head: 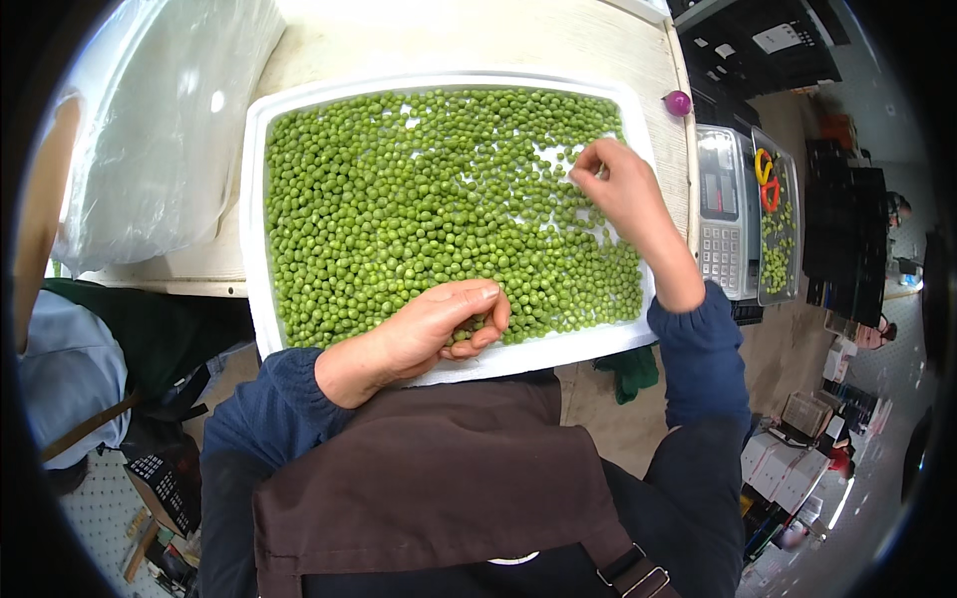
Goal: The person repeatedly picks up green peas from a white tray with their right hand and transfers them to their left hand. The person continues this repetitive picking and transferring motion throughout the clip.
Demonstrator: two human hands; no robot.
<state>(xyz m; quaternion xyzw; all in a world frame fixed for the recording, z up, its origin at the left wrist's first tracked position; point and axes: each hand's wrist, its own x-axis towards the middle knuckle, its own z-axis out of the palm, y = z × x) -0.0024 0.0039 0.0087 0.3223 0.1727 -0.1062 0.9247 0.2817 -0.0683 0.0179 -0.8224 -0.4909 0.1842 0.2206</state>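
A white foam tray [256, 224] lies before me, covered with loose green peas [374, 217] that thin out on its right side. My left hand [441, 321] is over the near edge of the tray, its fingers curled around some peas that show between palm and fingertips. Over the right part of the tray is my right hand [617, 183], thumb and forefinger bent together above the peas. Whether it pinches a pea I cannot tell.
Right of the tray are a purple round object [677, 103], a digital scale [721, 247] and a clear container [792, 224] with scissors and green pieces. Clear plastic bags [172, 134] lie at the left, where another person's arm [45, 217] shows.
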